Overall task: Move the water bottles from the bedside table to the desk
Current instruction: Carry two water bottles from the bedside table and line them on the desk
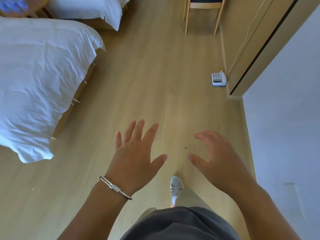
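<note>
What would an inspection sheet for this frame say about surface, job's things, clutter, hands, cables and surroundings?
Surface: light wood-look floor; no bedside table top or desk top clearly in view.
Job's things: nothing seen; no water bottles visible.
Clutter: white telephone on the floor by the wall panel; small dark speck on the floor.
Hands: left hand open, fingers spread, holding nothing, metal bracelet on its wrist; right hand open, fingers loosely bent, holding nothing.
Cables: white cord running up the wooden wall panel from the telephone.
Surroundings: two beds with white bedding, wooden chair at top, white wall on the right, the person's sneaker below.
</note>
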